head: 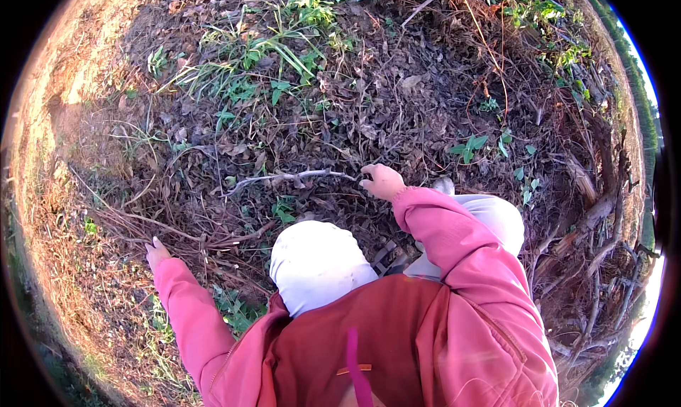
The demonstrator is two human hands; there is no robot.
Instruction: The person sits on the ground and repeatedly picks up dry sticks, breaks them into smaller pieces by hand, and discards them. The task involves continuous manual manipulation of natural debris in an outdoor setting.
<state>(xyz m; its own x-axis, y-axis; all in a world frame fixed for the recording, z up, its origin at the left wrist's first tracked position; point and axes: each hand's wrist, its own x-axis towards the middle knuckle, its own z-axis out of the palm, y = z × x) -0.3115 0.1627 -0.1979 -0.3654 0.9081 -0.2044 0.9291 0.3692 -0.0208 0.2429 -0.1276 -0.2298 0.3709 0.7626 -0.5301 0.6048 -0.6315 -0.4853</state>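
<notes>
A bare grey stick [290,176], slightly curved, lies across the dead leaves before me. My right hand [384,182] is at its right end, thumb and forefinger curled close around the tip. Whether they grip it is too fine to see. Off to the left, my left hand [158,255] reaches low over a loose pile of thin brown twigs [205,242]. Its fingers touch or nearly touch the twigs' left side, and its palm is hidden. Both arms wear pink sleeves. My knees in pale trousers [319,258] are bent between the hands.
Tangled dry branches and roots [590,231] crowd the right side. Ahead, grass tufts [255,55] and low green leaves [469,148] grow through leaf litter [367,114]. Sunlit dry ground [64,87] lies at the far left. A thin reddish stem [492,55] arches at upper right.
</notes>
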